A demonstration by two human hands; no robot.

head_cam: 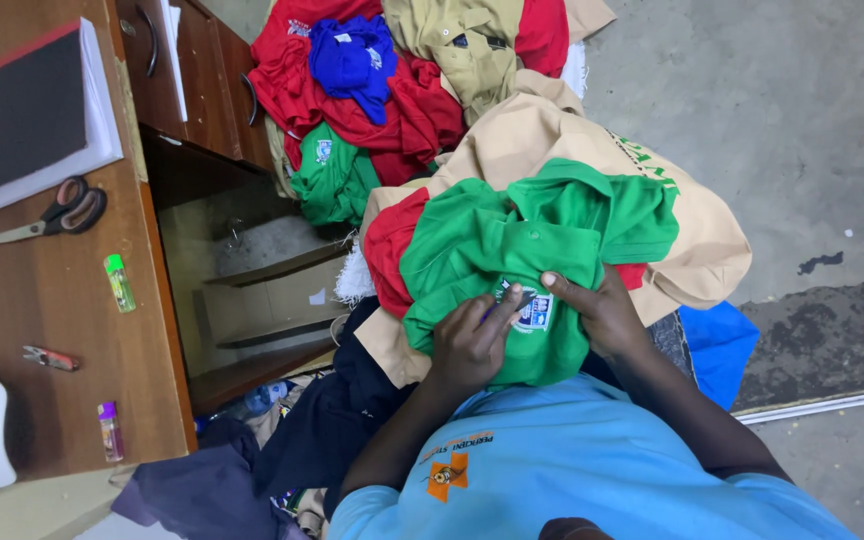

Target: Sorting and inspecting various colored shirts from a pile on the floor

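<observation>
A green polo shirt [492, 250] lies bunched on my lap, on top of a heap of clothes. A small blue and white sewn badge [534, 312] on it faces up. My left hand [467, 345] pinches the fabric at the badge's left edge, fingers curled; a thin dark sliver shows between the fingertips, too small to identify. My right hand [604, 315] grips the shirt just right of the badge, thumb lying along its top edge. Both hands press the cloth flat around the badge.
A wooden desk [62, 300] on the left carries scissors [52, 215], a black notebook [17, 115], a green lighter [119, 283], a purple lighter [109, 430] and a small red tool [50, 358]. Red, blue, khaki and beige garments [372, 90] pile up ahead. Grey concrete floor [802, 120] lies to the right.
</observation>
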